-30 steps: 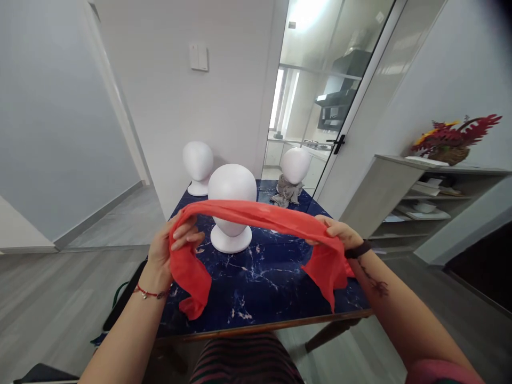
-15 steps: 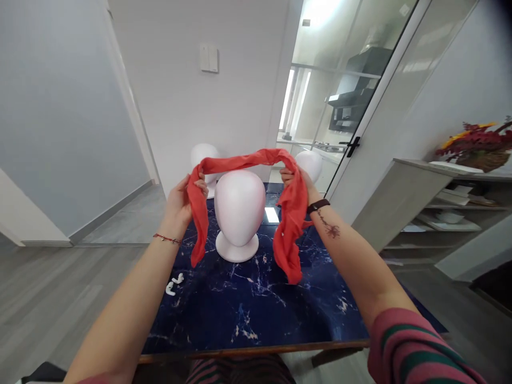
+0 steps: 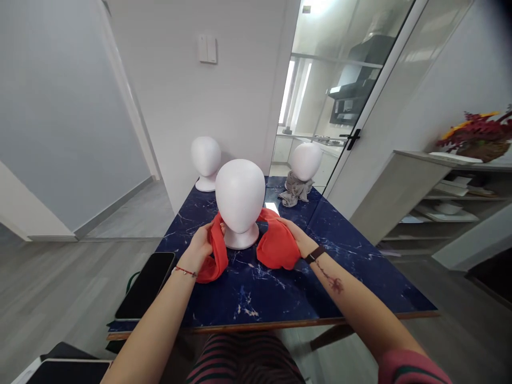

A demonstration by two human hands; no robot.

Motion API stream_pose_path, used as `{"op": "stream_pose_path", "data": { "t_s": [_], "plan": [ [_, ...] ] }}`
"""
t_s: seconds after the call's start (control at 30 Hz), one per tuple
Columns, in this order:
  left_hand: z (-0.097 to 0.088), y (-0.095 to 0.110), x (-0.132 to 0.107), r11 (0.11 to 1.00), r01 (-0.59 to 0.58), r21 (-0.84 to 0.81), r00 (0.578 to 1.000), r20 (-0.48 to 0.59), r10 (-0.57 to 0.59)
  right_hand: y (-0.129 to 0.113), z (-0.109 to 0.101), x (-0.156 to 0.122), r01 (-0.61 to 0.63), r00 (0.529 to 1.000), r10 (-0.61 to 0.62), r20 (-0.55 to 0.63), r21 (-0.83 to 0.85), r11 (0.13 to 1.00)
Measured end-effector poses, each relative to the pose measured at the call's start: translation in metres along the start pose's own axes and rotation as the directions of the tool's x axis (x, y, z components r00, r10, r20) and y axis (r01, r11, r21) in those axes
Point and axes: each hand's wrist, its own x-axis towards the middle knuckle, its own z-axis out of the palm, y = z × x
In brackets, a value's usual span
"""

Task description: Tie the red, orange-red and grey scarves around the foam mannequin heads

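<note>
A white mannequin head [image 3: 239,200] stands on the dark blue marbled table [image 3: 280,290] straight ahead. A red scarf [image 3: 276,246] is looped behind its neck, with both ends lying on the table in front of the base. My left hand [image 3: 201,246] grips the scarf's left end beside the base. My right hand [image 3: 294,237] is closed over the bunched right end.
Two more white mannequin heads stand at the table's far end, one at the back left [image 3: 205,159] and one at the back right [image 3: 305,162] with a grey cloth [image 3: 294,190] round its base. A black phone [image 3: 145,284] lies at the table's left edge. A shelf unit [image 3: 440,205] stands to the right.
The scarf went from stretched in front of me, up over the mannequin head, and down behind its neck. Both hands came down to the table with the ends.
</note>
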Motion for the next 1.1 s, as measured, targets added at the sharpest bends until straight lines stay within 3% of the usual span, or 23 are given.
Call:
{"op": "stream_pose_path", "data": {
  "t_s": [0.1,0.17,0.3,0.43,0.57,0.67,0.73,0.87,0.97,1.03,1.1],
  "plan": [
    [-0.009,-0.014,-0.003,0.99,-0.057,0.127,0.998,-0.01,0.058,0.025,0.005,-0.016,-0.192,0.981,0.192,-0.02,-0.006,0.981],
    [-0.013,-0.022,-0.006,0.975,-0.066,0.21,0.996,-0.039,0.076,0.04,0.012,-0.019,-0.224,0.973,0.221,-0.067,-0.039,0.974],
    [-0.015,-0.033,-0.012,0.958,0.029,0.284,0.999,-0.027,-0.023,0.06,0.029,-0.015,0.039,0.987,-0.075,-0.145,-0.238,0.97],
    [-0.013,-0.044,-0.013,0.959,0.019,0.283,0.993,0.106,-0.051,0.068,0.043,-0.009,0.259,0.941,-0.325,-0.094,-0.419,0.87],
    [-0.015,-0.055,-0.003,0.97,-0.019,0.241,0.981,0.19,-0.028,0.072,0.053,-0.01,0.4,0.899,-0.436,0.04,-0.483,0.779],
    [-0.018,-0.063,0.006,0.974,-0.024,0.226,0.979,0.204,-0.024,0.074,0.059,-0.013,0.431,0.888,-0.448,0.101,-0.522,0.736],
    [-0.019,-0.067,0.009,0.975,-0.019,0.223,0.978,0.207,-0.028,0.072,0.062,-0.016,0.406,0.906,-0.407,0.115,-0.511,0.758],
    [-0.019,-0.074,0.011,0.978,-0.004,0.209,0.971,0.235,-0.047,0.061,0.065,-0.026,0.275,0.961,-0.245,0.129,-0.344,0.898],
    [-0.02,-0.076,0.011,0.978,0.018,0.208,0.975,0.211,-0.062,0.051,0.065,-0.037,0.011,0.996,0.002,0.087,-0.147,0.989],
    [-0.02,-0.078,0.012,0.98,0.046,0.196,0.987,0.143,-0.075,0.047,0.066,-0.048,-0.19,0.979,0.192,0.066,-0.031,0.981],
    [-0.021,-0.079,0.012,0.98,0.073,0.187,0.994,0.069,-0.087,0.045,0.067,-0.062,-0.268,0.96,0.266,0.087,0.007,0.963]
  ]
}}
